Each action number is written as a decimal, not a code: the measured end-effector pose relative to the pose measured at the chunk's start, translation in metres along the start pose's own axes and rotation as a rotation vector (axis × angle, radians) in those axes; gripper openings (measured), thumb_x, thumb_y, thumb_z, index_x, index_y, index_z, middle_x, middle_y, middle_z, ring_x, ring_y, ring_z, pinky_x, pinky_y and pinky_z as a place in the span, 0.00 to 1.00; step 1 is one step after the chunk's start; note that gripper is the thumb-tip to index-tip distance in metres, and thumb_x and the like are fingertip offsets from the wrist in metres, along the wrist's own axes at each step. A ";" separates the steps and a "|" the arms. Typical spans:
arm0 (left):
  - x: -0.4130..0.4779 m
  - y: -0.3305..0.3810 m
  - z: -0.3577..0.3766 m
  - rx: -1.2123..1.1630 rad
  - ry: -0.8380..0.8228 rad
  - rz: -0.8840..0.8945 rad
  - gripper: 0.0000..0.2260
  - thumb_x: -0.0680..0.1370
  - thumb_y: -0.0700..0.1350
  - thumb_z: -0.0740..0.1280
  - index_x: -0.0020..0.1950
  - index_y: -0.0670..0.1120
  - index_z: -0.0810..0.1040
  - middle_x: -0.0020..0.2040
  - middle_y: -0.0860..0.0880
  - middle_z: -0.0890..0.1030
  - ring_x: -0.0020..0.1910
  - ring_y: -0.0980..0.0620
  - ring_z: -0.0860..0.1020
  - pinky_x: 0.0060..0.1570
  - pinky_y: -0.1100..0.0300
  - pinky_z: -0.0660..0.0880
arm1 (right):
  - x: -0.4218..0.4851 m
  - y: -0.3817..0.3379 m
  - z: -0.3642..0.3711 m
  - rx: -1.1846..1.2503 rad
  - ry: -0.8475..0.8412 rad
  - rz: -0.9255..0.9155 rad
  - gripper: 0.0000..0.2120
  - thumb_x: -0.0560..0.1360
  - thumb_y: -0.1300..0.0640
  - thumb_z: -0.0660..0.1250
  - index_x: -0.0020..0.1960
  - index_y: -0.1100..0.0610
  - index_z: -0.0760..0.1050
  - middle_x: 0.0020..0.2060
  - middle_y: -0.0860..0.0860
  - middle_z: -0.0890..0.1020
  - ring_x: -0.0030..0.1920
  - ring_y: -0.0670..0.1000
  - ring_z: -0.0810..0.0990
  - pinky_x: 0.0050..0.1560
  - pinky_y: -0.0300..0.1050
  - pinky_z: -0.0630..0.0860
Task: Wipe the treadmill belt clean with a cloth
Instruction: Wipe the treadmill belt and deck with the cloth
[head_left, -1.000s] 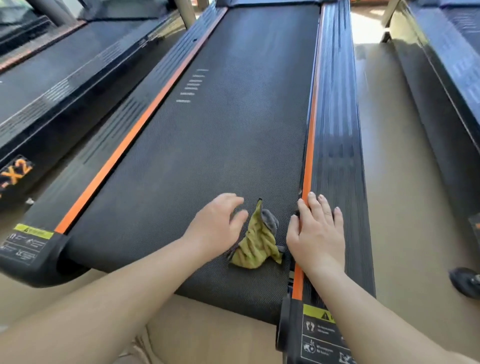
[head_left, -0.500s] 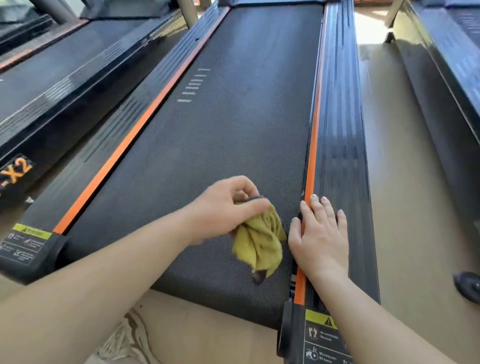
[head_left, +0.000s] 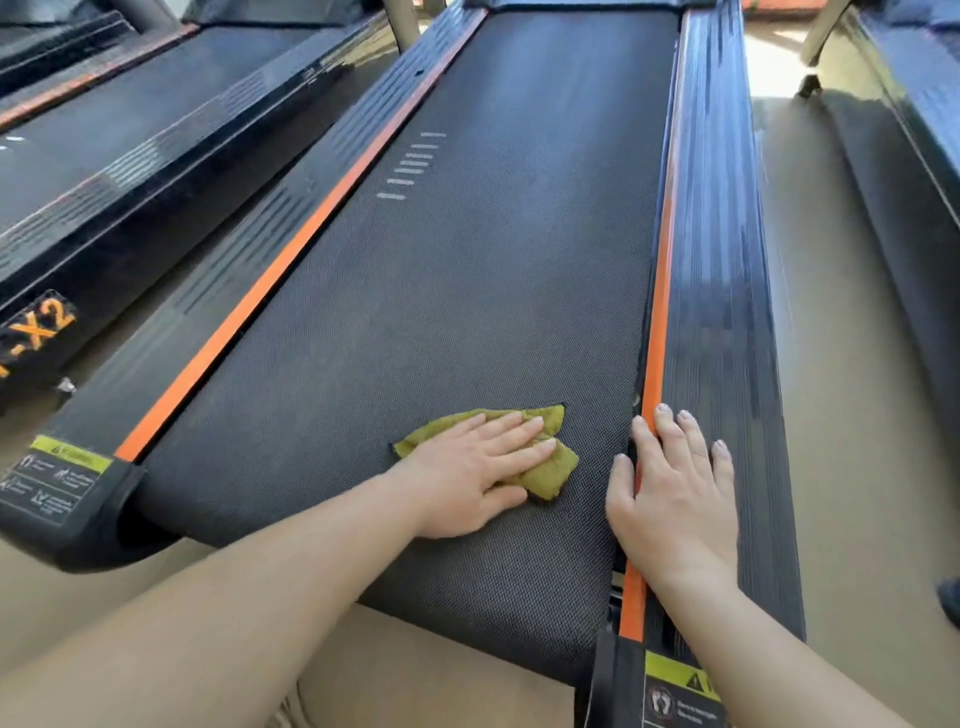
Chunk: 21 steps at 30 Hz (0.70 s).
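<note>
The dark textured treadmill belt (head_left: 467, 291) runs away from me between two orange-edged side rails. A yellow-green cloth (head_left: 553, 467) lies flattened on the belt near its rear end. My left hand (head_left: 475, 473) presses on the cloth with straight, spread fingers and covers its middle. My right hand (head_left: 675, 488) rests flat on the right side rail (head_left: 717, 291), fingers straight, thumb over the orange strip beside the belt.
Another treadmill (head_left: 130, 171) stands close on the left and one more (head_left: 919, 130) on the right, with beige floor (head_left: 841, 415) between. Warning stickers (head_left: 52, 478) mark the rear rail caps. A dark shoe tip (head_left: 950, 603) shows at the right edge.
My left hand had lifted the bunched cloth off the belt; now it has laid it down further left and presses it flat. My right hand stays on the rail.
</note>
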<state>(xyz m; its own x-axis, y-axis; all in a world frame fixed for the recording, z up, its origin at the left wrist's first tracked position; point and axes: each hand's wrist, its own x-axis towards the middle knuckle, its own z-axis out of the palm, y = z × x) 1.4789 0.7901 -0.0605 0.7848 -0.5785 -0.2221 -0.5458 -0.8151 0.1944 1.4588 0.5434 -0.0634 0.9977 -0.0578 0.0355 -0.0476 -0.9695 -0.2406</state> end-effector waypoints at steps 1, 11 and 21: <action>0.003 -0.009 0.001 0.017 0.016 -0.026 0.27 0.86 0.58 0.51 0.83 0.61 0.44 0.83 0.60 0.41 0.81 0.59 0.37 0.79 0.55 0.36 | 0.000 -0.001 0.000 -0.004 -0.001 0.001 0.27 0.84 0.45 0.55 0.82 0.49 0.63 0.83 0.48 0.58 0.83 0.50 0.50 0.83 0.56 0.42; -0.051 0.066 0.046 -0.047 0.219 0.017 0.24 0.85 0.49 0.53 0.82 0.51 0.63 0.81 0.51 0.63 0.81 0.48 0.60 0.79 0.48 0.58 | -0.001 -0.001 0.001 -0.019 0.003 -0.008 0.26 0.84 0.47 0.51 0.82 0.51 0.64 0.83 0.49 0.59 0.83 0.52 0.51 0.82 0.58 0.44; -0.054 0.107 0.065 -0.184 0.294 -0.110 0.23 0.83 0.48 0.55 0.78 0.50 0.68 0.78 0.49 0.70 0.79 0.45 0.64 0.79 0.47 0.58 | -0.002 0.001 0.003 0.007 0.026 -0.008 0.28 0.83 0.47 0.47 0.81 0.51 0.65 0.82 0.50 0.60 0.83 0.52 0.53 0.82 0.58 0.44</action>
<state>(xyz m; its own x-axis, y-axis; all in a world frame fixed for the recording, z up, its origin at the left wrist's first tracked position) 1.3591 0.7318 -0.0903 0.9016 -0.4316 0.0280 -0.4121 -0.8375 0.3590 1.4574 0.5433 -0.0669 0.9964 -0.0561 0.0629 -0.0389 -0.9682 -0.2472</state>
